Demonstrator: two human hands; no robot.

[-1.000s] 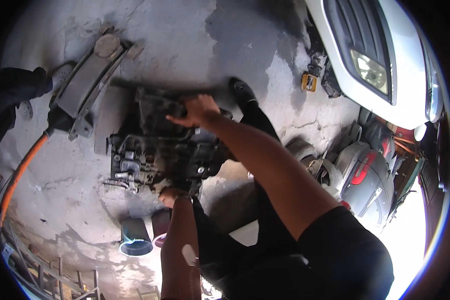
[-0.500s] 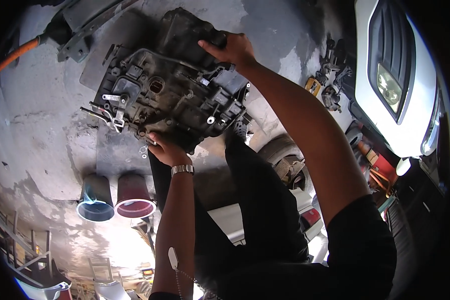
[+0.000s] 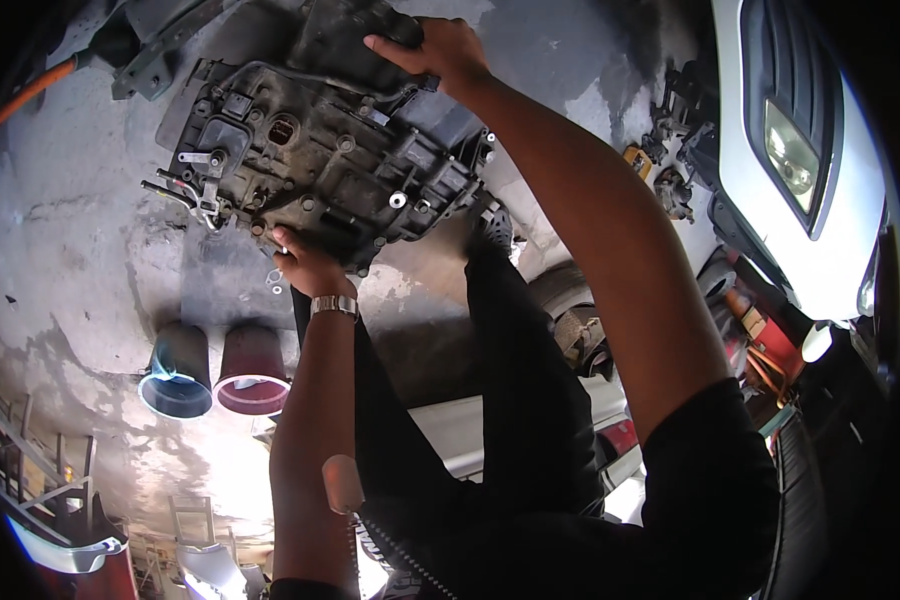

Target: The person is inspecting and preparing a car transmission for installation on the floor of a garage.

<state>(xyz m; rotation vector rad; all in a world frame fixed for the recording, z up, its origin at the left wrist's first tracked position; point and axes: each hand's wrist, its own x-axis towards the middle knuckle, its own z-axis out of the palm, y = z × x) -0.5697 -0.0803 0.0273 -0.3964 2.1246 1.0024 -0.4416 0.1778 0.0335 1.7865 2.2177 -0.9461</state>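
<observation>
A large, grimy grey-brown vehicle transmission (image 3: 345,170) fills the upper middle of the head view, covered with bolts, brackets, a thin pipe and a round connector. My left hand (image 3: 315,270) is closed on its near edge, thumb on top and the other fingers hidden beneath. At its far right end, my right hand (image 3: 445,58) wraps round a dark projecting part of the housing, thumb laid along it. Silver lever brackets (image 3: 202,190) stick out at the left side. What bears the transmission's underside is hidden.
Blue (image 3: 176,372) and dark red (image 3: 253,372) buckets lie left of my legs. A small metal gasket (image 3: 275,280) is near my left hand. To the right are a white car front (image 3: 820,200) and loose metal parts (image 3: 675,150). A green metal frame (image 3: 150,70) stands upper left.
The transmission and both hands have shifted up and slightly left in the picture. The whole view has shifted too. Both hands keep their hold.
</observation>
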